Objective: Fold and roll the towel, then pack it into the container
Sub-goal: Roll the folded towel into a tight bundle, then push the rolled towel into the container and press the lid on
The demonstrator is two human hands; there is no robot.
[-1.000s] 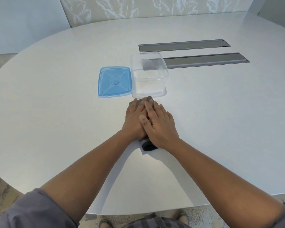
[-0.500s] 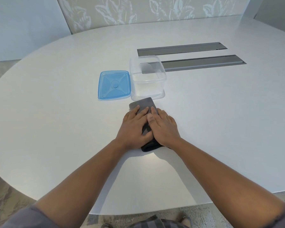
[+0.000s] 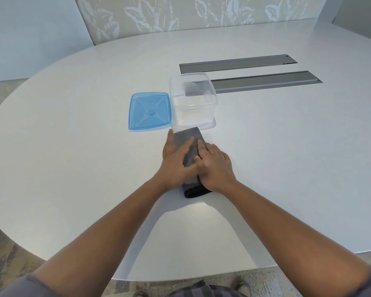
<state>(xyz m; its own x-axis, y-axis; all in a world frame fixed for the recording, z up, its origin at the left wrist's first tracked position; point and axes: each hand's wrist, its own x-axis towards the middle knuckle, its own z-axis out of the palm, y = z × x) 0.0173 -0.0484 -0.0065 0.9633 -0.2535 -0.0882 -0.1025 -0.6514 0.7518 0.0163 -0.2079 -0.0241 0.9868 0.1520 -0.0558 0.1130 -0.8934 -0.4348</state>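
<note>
A dark grey towel [image 3: 189, 140], folded into a narrow strip, lies on the white table just in front of the clear square container [image 3: 192, 102]. Its near end is a thick dark roll [image 3: 196, 190]. My left hand [image 3: 176, 166] lies flat on the strip's left side, fingers spread toward the far end. My right hand [image 3: 215, 166] presses on the right side over the roll. The towel's far end almost touches the container's front wall. The container stands open with nothing inside it.
A blue lid [image 3: 149, 111] lies flat against the container's left side. Two long grey metal slots [image 3: 263, 81] are set into the table [image 3: 73, 168] behind the container. The table's curved front edge runs close below my forearms.
Both hands have slid back toward me along the towel. More of the flat strip now shows beyond my fingers, and more of the rolled near end shows.
</note>
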